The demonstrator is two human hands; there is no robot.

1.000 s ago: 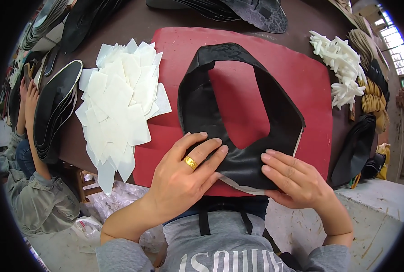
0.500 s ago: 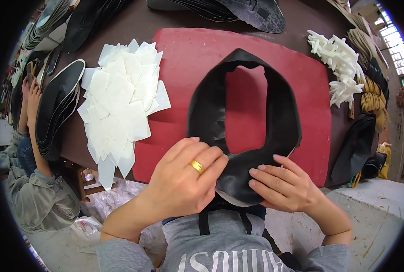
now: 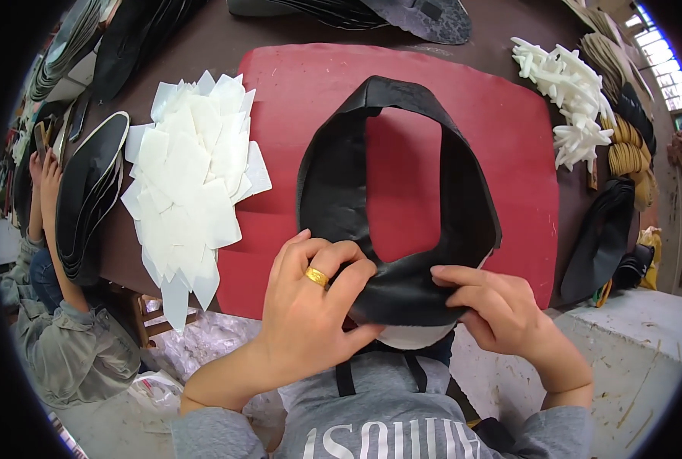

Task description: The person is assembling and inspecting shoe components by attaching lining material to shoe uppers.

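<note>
A black leather shoe upper [image 3: 329, 183], a closed loop with a long opening in its middle, lies on the red mat [image 3: 501, 122] and reaches past the mat's near edge. My left hand [image 3: 303, 298], a gold ring on one finger, grips its near left part, fingers on top and thumb at the lower edge. At the near right, my right hand [image 3: 494, 306] pinches the edge between fingers and thumb. Between the hands the near edge is lifted, and a whitish layer [image 3: 414, 336] shows beneath it. Left of the upper, a pile of white thin pieces [image 3: 192, 168] overlaps the mat.
Small white sticks [image 3: 563, 92] are heaped at the right. Black pieces [image 3: 601, 241] and tan bundles [image 3: 628, 157] lie along the right edge, black stacked pieces [image 3: 89, 191] on the left. More dark pieces [image 3: 425, 15] sit at the back. Another person's hands [image 3: 47, 172] work at far left.
The near edge of the upper has been raised, exposing the whitish layer beneath. My left thumb has come under the edge, and my right fingers have closed into a pinch. The view has shifted slightly.
</note>
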